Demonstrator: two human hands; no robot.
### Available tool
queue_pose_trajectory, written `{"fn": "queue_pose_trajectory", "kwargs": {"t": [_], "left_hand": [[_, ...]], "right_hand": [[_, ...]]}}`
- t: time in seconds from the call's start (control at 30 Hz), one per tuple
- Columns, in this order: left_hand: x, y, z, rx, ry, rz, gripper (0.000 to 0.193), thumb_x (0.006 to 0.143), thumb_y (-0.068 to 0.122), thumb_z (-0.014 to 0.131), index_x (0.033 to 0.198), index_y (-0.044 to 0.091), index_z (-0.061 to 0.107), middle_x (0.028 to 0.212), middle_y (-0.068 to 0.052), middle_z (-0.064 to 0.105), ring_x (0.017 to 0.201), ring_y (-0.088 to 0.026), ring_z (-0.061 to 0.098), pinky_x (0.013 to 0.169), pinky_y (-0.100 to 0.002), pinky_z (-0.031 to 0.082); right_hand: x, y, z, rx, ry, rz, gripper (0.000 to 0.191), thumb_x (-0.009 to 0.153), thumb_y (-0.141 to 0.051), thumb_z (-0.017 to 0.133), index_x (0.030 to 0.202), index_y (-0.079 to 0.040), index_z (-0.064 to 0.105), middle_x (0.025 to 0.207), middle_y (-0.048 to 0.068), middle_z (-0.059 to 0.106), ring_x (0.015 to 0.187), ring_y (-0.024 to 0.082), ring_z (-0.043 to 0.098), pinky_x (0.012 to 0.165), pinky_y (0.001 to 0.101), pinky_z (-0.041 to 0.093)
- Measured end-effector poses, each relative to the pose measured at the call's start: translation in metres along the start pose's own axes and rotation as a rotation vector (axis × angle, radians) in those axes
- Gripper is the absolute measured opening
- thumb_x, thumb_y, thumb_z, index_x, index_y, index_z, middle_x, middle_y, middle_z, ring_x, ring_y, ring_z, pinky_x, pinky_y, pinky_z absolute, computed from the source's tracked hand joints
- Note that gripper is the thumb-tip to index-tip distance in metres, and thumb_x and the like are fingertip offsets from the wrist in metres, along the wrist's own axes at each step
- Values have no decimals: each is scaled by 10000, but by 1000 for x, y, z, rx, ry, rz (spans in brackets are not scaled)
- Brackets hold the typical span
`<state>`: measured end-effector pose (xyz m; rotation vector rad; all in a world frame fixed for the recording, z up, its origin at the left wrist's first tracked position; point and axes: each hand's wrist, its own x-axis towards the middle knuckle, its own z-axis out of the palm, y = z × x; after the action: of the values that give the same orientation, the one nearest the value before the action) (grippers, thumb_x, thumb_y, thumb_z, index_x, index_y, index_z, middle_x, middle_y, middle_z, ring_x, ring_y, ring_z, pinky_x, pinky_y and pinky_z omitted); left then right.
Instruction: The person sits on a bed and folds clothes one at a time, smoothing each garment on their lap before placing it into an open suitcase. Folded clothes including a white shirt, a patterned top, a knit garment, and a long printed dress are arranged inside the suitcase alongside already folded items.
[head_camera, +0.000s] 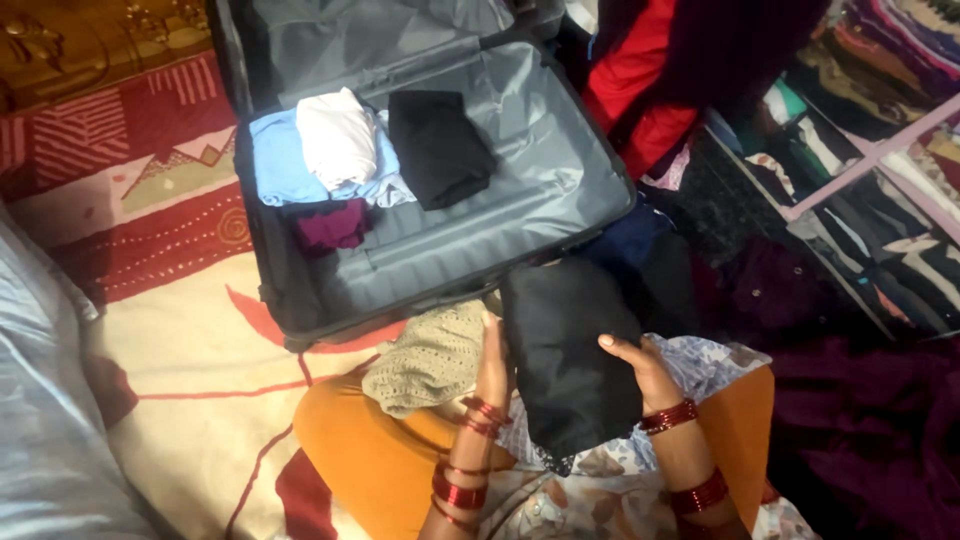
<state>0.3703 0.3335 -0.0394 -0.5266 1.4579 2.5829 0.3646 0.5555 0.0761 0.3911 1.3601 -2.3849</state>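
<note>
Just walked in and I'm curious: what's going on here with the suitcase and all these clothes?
A person sitting on a patterned bedspread holds a folded black garment between the left hand and right hand. An open grey suitcase lies just ahead, with folded blue, white, maroon and black clothes inside. A beige knitted piece rests on the lap.

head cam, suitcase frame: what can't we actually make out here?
- Left hand: fingers hidden behind the folded black garment, head view.
- Purple cloth in the open suitcase: mostly buried under the light blue garment and white garment.
- Suitcase lid: cut off by the top edge.
- Shelf stacks: blurred, single items unreadable.
- Right hand: forearm cut off by the bottom edge.
</note>
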Motion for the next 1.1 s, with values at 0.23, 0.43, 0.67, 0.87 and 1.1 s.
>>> {"fn": "queue_pose_trajectory", "kwargs": {"t": [0.23,0.43,0.67,0.87,1.1], "left_hand": [[-30,49,12,72,-49,246,407,954,131,700,1299,13,518,1204,-131,655,1037,-145,628,909,-298,534],[13,121,4,225,74,451,536,954,47,640,1433,128,412,1145,-143,670,1036,-180,632,930,-304,519],[115,235,-8,713,191,888,388,1079,181,655,1457,140,578,1426,-141,643,1324,-325,600,1097,-429,449],[226,291,-37,906,445,873,670,823,349,822,1397,114,570,1291,-147,609,1185,-361,612,959,-435,511],[356,307,-97,1051,600,814,696,796,276,810,1407,67,548,1302,-163,579,1143,-381,614,911,-458,532]], "right_hand": [[25,9,10,203,-112,146,272,922,-176,687,1090,37,704,1018,152,761,874,274,737,791,384,590],[83,-13,58,229,-150,207,300,872,-211,697,1077,7,716,1014,146,766,889,292,742,814,425,597],[222,-48,153,114,-212,121,322,852,-220,727,1100,-15,722,1031,131,757,902,273,734,834,400,594],[373,-56,228,45,-304,98,344,835,-276,773,1070,-31,720,986,116,744,857,254,719,803,378,586],[494,-32,268,-27,-241,166,406,830,-343,758,1119,-63,705,988,86,748,894,246,706,825,403,574]]}}
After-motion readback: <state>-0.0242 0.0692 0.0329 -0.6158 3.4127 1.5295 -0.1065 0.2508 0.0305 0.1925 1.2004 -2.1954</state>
